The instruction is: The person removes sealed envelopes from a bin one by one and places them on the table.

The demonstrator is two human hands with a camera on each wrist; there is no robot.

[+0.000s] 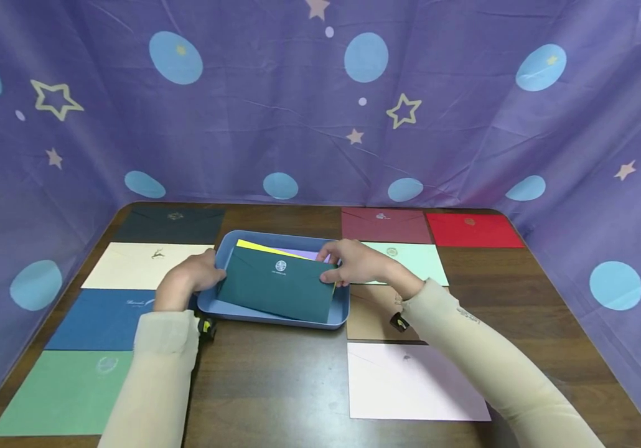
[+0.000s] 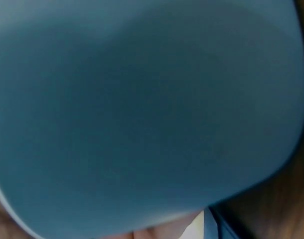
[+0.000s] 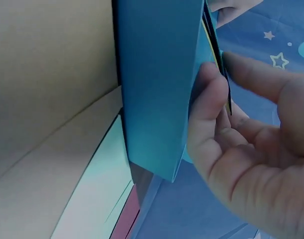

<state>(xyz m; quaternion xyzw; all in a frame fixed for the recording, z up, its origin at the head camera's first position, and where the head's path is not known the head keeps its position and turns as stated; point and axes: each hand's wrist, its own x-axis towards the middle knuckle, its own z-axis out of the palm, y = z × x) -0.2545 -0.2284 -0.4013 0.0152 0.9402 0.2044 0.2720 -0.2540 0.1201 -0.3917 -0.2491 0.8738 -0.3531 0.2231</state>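
A blue tray on the table holds a dark green envelope with a white emblem. Beneath that one show edges of a yellow envelope and a purple envelope. My left hand grips the tray's left rim, thumb over the edge; the tray's wall fills most of the left wrist view and hides most of the fingers. At the tray's right side my right hand pinches the dark green envelope's edge between thumb and fingers. In the right wrist view, a yellow edge lies against it.
Along the left lie a black envelope, a cream one, a blue one and a green one. On the right are maroon, red, mint, tan and pale pink envelopes.
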